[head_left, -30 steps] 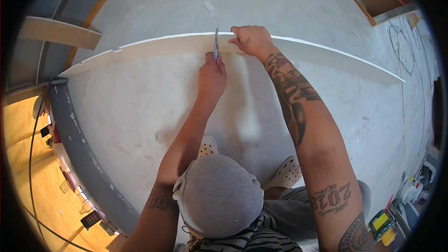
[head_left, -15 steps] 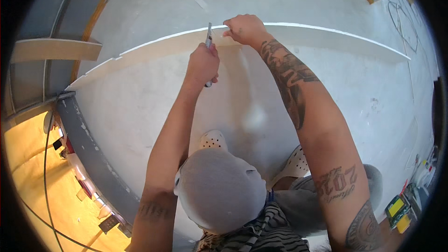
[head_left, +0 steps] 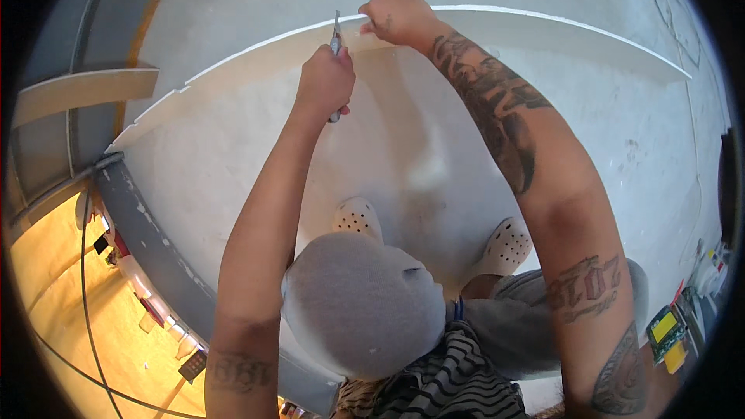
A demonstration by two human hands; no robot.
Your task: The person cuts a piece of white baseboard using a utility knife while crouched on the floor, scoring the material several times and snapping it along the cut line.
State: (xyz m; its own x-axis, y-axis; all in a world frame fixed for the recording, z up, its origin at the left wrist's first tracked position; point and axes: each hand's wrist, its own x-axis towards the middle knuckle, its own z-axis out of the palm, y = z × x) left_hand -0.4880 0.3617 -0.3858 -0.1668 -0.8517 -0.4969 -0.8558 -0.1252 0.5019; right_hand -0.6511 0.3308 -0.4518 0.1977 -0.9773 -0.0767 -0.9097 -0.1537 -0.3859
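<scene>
My left hand is closed around a utility knife, its blade pointing away from me beside the board's upper edge. A long, thin white board stands on edge across the floor ahead of me, bowed by the lens, with a small notch in its edge toward the left. My right hand grips the board's top edge just right of the knife, with the fingers bent over it. I cannot tell whether the blade touches the board.
My white clogs stand on the pale floor between me and the board. A grey sill and a lit yellow area with cables lie at left. A wooden plank juts in at upper left. Assorted tools lie at right.
Both hands have shifted farther forward and slightly left in view, along with the knife and the board's edge. The knife stays in my left hand and my right hand keeps its grip.
</scene>
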